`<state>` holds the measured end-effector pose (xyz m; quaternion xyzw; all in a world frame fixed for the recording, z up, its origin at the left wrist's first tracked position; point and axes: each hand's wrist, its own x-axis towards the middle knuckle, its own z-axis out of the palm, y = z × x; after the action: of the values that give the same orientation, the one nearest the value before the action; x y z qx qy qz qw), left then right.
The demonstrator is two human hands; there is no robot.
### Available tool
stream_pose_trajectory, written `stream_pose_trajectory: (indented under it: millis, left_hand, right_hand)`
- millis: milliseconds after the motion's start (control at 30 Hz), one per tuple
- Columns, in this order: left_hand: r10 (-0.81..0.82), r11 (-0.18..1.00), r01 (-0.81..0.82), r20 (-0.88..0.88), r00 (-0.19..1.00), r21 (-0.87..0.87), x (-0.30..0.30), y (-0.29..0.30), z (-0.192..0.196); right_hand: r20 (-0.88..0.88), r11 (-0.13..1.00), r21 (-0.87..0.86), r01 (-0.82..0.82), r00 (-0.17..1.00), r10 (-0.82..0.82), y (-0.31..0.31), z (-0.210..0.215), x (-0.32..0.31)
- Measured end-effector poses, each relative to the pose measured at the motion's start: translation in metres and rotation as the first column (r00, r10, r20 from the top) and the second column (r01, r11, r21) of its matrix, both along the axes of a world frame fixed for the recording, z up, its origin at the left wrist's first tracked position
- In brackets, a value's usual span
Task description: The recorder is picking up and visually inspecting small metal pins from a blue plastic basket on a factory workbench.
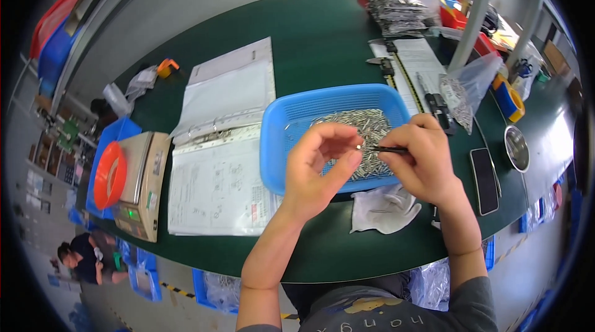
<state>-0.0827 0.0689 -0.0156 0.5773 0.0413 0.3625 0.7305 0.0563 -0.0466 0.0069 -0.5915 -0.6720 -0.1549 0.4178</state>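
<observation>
Over the blue plastic basket [270, 146], my left hand [313, 168] is curled, with a small shiny metal pin [359, 146] at its fingertips. How the fingers grip the pin is partly hidden. My right hand [421, 155] pinches a thin black tool [393, 149], pointed left toward the pin. Too little of the tool shows to tell its exact kind, or whether it touches the pin. Beneath both hands, many small silvery metal pins [365, 120] lie heaped in the right part of the basket.
A white glove [385, 209] lies in front of the basket. Left are an open binder [217, 183] and a scale [139, 171] beside an orange bowl [110, 175]. Calipers [439, 109], a phone [484, 181], a metal bowl [516, 148] and bagged parts [396, 9] are right. Other people are farther off.
</observation>
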Motion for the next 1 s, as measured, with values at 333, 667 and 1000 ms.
stream_pose_trajectory:
  millis: [333,667,1000]
  left_hand:
    - [0.017,0.988,-0.013,-0.027,1.000,0.154,-0.004,0.002,-0.005]
    - [0.110,0.976,-0.099,-0.043,0.993,0.195,-0.007,-0.001,-0.001]
    - [0.135,0.976,-0.131,-0.012,0.991,0.176,-0.008,0.002,-0.002]
  right_hand:
    - [-0.024,0.999,0.018,-0.032,0.999,0.033,0.002,-0.009,0.001]
    - [-0.084,0.996,0.018,-0.092,0.992,0.094,0.005,-0.011,0.003]
    - [-0.280,0.998,-0.057,-0.013,0.960,-0.004,-0.001,-0.006,-0.001]
